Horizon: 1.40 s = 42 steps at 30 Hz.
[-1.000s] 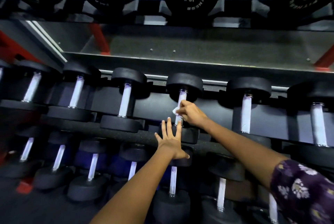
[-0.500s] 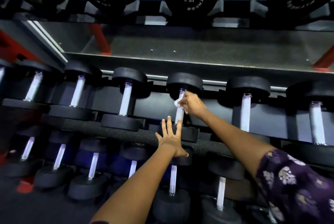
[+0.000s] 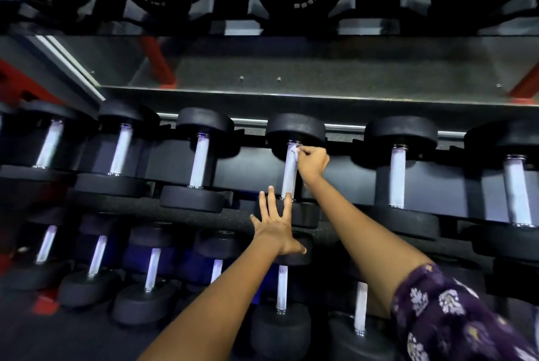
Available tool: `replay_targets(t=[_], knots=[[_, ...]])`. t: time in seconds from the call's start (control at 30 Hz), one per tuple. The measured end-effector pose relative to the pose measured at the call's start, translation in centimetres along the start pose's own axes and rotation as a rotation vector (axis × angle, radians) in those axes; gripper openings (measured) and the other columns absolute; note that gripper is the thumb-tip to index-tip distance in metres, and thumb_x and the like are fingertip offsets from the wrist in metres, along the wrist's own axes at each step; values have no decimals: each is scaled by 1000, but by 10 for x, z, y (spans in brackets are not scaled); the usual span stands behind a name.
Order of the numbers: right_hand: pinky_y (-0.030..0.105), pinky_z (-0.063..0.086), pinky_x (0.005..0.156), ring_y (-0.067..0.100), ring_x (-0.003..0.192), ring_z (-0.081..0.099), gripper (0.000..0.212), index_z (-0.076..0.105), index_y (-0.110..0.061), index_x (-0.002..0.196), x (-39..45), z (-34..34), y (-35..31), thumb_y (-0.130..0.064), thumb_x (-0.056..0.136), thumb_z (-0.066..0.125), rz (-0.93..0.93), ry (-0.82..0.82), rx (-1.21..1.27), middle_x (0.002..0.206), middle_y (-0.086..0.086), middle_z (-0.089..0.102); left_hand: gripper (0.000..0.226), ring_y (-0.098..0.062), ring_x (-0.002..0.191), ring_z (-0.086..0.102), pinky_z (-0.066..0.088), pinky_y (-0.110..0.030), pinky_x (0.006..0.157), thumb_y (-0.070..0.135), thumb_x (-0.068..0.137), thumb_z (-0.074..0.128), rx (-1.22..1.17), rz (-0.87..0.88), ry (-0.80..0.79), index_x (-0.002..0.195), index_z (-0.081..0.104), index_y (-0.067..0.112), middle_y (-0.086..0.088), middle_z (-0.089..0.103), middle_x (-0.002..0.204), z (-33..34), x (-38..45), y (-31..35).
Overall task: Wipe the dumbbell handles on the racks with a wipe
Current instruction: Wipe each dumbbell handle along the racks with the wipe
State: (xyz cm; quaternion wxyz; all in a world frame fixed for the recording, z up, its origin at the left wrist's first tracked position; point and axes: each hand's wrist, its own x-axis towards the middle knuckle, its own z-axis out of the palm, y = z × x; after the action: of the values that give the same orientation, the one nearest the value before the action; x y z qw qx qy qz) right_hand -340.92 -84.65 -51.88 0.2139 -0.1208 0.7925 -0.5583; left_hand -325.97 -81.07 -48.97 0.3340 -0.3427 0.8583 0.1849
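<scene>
A: How are the hands?
B: Both arms reach forward. The left hand (image 3: 275, 225) lies flat, fingers straight and spread. The right hand (image 3: 311, 163) is curled, fingers pinched.

dark gym floor (image 3: 43, 340) — red frame (image 3: 159, 64), dim light

1. A grey speckled floor (image 3: 291, 69) shows behind the racks.
2. Red frame posts (image 3: 159, 64) stand on it, one left of centre, another (image 3: 525, 85) at the right edge.
3. A purple floral sleeve (image 3: 455, 317) fills the lower right corner.
</scene>
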Motion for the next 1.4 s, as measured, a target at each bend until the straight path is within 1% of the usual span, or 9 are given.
replay_targets(t=[0.07, 0.17, 0.27, 0.4, 0.67, 0.77, 0.9, 1.23, 1.4], knots=[[19, 36, 59, -4, 61, 48, 22, 70, -4, 62, 5, 1, 1, -3, 82, 62, 65, 23, 62, 51, -21, 55, 127, -38, 134, -40, 5, -63, 114, 56, 79, 70, 0, -2, -5, 146, -32, 21, -17, -49, 143, 0, 0, -1], [19, 34, 56, 7, 72, 46, 26, 69, 9, 71, -14, 3, 12, -6, 87, 56, 147, 6, 25, 69, -6, 46, 128, -38, 134, -41, 5, -63, 114, 57, 79, 70, -10, 3, -13, 145, -33, 21, -17, -49, 142, 0, 1, -1], [17, 33, 39, 10, 50, 45, 32, 49, -4, 55, -7, -6, 14, -3, 87, 49, 364, -175, -10, 56, 1, 49, 128, -38, 134, -41, 4, -64, 114, 56, 79, 70, -11, 5, -16, 144, -35, 21, -18, -49, 142, -2, 0, 0], [28, 39, 54, 18, 58, 44, 32, 44, -9, 66, 23, -11, -4, 11, 85, 26, 506, -382, 246, 68, 10, 45, 129, -38, 134, -41, 1, -65, 113, 56, 79, 70, -8, -8, -20, 144, -35, 21, -17, -51, 141, -1, 1, 0], [12, 16, 31, 0, 35, 50, 31, 53, -13, 77, -10, -26, 29, -5, 96, 30, 619, -656, 24, 59, 0, 69, 129, -38, 135, -40, -2, -67, 111, 58, 78, 70, 0, -9, 10, 144, -35, 21, -17, -49, 143, 2, 5, -2], [14, 31, 37, 3, 36, 48, 20, 56, -9, 71, -14, -27, 31, 2, 87, 47, 557, -609, -74, 40, -5, 57, 128, -38, 135, -39, -2, -67, 111, 59, 78, 69, 2, -10, 25, 144, -34, 21, -18, -49, 143, 2, 4, -1], [22, 47, 57, 14, 59, 58, 13, 64, -6, 64, -22, -36, 29, 4, 67, 72, 424, -418, -69, 58, 4, 63, 125, -37, 137, -37, -3, -66, 112, 59, 79, 68, -35, -3, 64, 147, -29, 21, -17, -45, 146, 2, 3, -3], [19, 49, 48, 4, 46, 57, 25, 58, -12, 69, -70, -147, 13, 10, 82, 57, 428, -275, 143, 64, 4, 59, 101, -32, 146, -20, -8, -48, 117, 50, 86, 64, -220, 54, 353, 153, 2, 6, -16, -16, 160, 9, -23, 50], [16, 49, 41, 0, 38, 56, 22, 57, -10, 74, -64, -214, 9, 10, 83, 55, 401, -184, 162, 64, 5, 59, 101, -30, 147, -19, -9, -43, 118, 53, 89, 60, -300, 134, 319, 153, 0, 3, -16, -17, 159, 4, -29, 121]])
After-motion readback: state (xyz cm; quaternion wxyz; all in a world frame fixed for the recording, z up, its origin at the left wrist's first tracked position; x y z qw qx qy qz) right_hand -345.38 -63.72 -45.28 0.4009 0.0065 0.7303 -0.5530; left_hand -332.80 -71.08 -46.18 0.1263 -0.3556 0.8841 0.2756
